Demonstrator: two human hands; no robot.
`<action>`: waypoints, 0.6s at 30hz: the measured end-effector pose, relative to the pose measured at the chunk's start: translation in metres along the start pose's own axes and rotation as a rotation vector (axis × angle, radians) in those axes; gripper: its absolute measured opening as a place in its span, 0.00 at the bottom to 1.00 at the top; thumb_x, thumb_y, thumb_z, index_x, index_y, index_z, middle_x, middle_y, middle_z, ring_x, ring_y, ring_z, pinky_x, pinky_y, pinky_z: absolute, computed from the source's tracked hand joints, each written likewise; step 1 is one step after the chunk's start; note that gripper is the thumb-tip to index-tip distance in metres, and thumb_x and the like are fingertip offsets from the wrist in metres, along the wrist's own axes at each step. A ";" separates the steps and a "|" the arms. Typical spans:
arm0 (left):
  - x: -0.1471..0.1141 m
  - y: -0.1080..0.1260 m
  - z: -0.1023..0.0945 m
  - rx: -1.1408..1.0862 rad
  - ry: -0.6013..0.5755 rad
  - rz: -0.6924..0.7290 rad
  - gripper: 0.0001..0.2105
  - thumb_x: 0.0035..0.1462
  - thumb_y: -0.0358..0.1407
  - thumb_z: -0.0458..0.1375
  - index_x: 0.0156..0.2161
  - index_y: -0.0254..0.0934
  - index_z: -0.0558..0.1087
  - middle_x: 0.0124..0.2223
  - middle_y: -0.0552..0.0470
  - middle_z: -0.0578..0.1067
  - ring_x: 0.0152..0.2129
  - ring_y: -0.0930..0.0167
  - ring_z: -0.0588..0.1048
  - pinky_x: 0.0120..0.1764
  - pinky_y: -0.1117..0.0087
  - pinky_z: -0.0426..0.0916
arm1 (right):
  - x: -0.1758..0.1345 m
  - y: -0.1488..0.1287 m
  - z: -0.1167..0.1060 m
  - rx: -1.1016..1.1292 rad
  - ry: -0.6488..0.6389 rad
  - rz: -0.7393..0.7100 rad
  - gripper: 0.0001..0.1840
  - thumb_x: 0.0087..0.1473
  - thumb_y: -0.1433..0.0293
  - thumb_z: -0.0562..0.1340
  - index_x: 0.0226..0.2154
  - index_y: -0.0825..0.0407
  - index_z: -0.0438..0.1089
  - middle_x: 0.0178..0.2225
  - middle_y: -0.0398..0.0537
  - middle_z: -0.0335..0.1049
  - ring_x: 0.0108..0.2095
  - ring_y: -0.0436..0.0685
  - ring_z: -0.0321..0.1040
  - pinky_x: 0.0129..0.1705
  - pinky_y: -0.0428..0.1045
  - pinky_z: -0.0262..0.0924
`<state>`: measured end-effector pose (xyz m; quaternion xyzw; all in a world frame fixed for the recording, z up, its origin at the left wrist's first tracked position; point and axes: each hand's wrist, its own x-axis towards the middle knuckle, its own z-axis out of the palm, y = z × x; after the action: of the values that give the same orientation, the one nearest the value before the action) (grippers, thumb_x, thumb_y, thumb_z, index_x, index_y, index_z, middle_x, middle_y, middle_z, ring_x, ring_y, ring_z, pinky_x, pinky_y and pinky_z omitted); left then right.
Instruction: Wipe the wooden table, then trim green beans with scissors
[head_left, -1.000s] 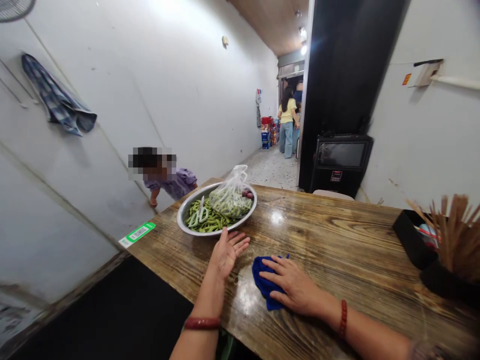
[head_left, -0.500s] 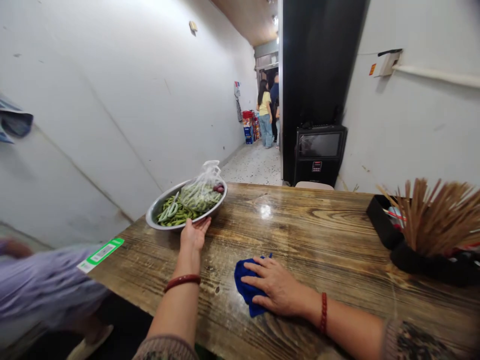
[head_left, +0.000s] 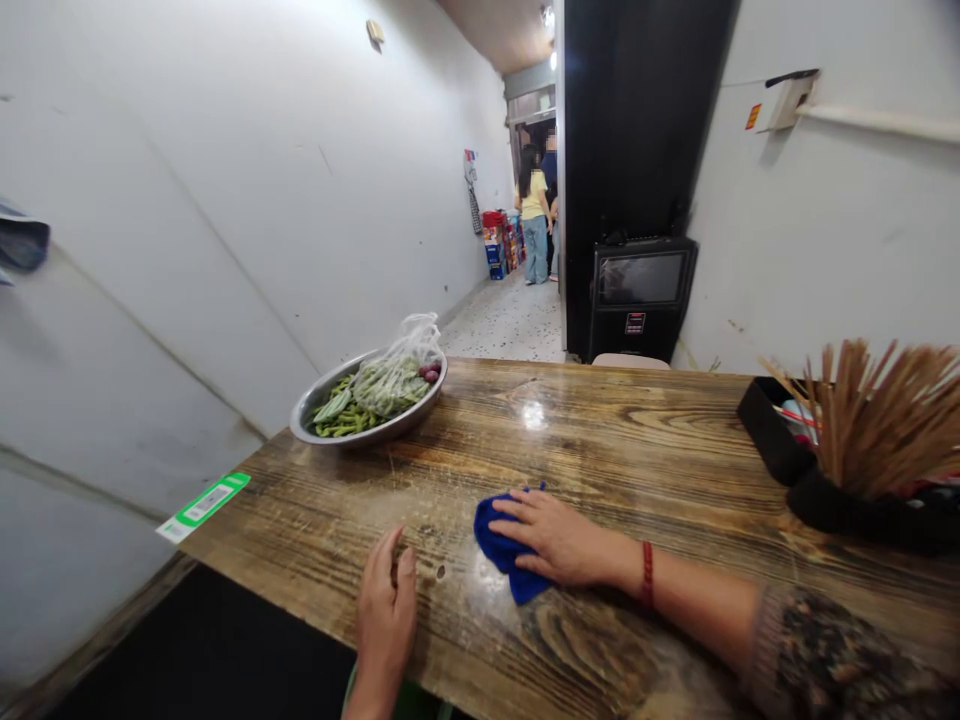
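My right hand (head_left: 536, 535) lies flat with spread fingers on a blue cloth (head_left: 501, 535), pressing it against the wooden table (head_left: 600, 450). A red bead bracelet circles that wrist. My left hand (head_left: 386, 600) hovers near the table's front edge, its fingers and thumb apart and nothing in them. Beyond it, at the table's far left, stands an oval metal basin (head_left: 306, 415). Green bean pods (head_left: 349, 428) fill the basin, with a clear plastic bag (head_left: 397, 375) of more pods on top. Some dark red round items (head_left: 430, 372) show at its right end.
A black holder (head_left: 776, 430) and a thick bunch of brown sticks (head_left: 862, 420) stand at the table's right. A green-and-white label (head_left: 206, 505) is stuck at the left edge. Behind the table is a black speaker-like box (head_left: 645, 290). People (head_left: 533, 210) stand in the far doorway.
My left hand has let go of the basin's rim and drawn back toward me. The basin rests on the table. A passer-by in lilac clothing at lower left is out of view.
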<state>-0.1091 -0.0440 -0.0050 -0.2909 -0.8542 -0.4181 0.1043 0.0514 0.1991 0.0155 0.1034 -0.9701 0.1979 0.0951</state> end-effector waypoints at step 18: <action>-0.020 0.001 -0.003 0.126 0.210 -0.008 0.19 0.61 0.41 0.45 0.54 0.37 0.66 0.54 0.42 0.71 0.53 0.61 0.68 0.56 0.55 0.63 | 0.216 0.130 -0.022 -0.225 0.068 0.586 0.31 0.61 0.53 0.53 0.60 0.52 0.59 0.64 0.57 0.52 0.61 0.67 0.49 0.59 0.60 0.49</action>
<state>-0.0925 -0.0538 -0.0108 -0.2350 -0.8643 -0.3923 0.2095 -0.1842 0.2894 0.0370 -0.1983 -0.9707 0.1117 0.0772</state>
